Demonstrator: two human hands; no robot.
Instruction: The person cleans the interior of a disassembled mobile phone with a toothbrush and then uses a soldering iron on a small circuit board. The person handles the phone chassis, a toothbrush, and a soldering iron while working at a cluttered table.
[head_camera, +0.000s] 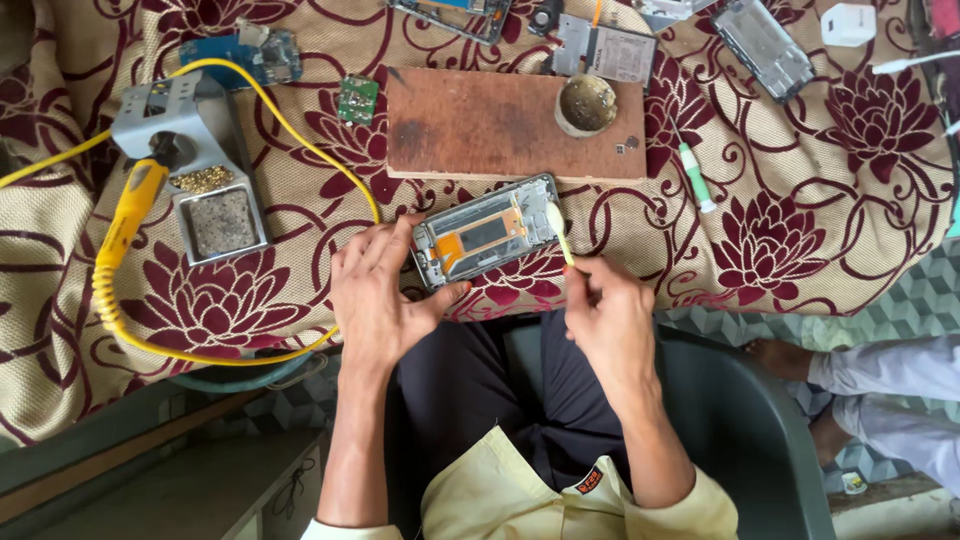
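An opened phone frame (487, 233) with orange and dark inner parts lies on the flowered cloth at the table's near edge. My left hand (378, 292) grips its left end, thumb under the near side. My right hand (600, 310) holds a small pale yellow brush (558, 230), whose white bristled head rests on the phone frame's right end.
A wooden board (480, 125) with a small round tin (585, 104) lies beyond the phone. At left, a grey soldering stand (190, 150) holds a yellow iron (130, 210) with a yellow cable. Circuit boards and phone parts line the far edge. Another person's foot (780, 355) shows at right.
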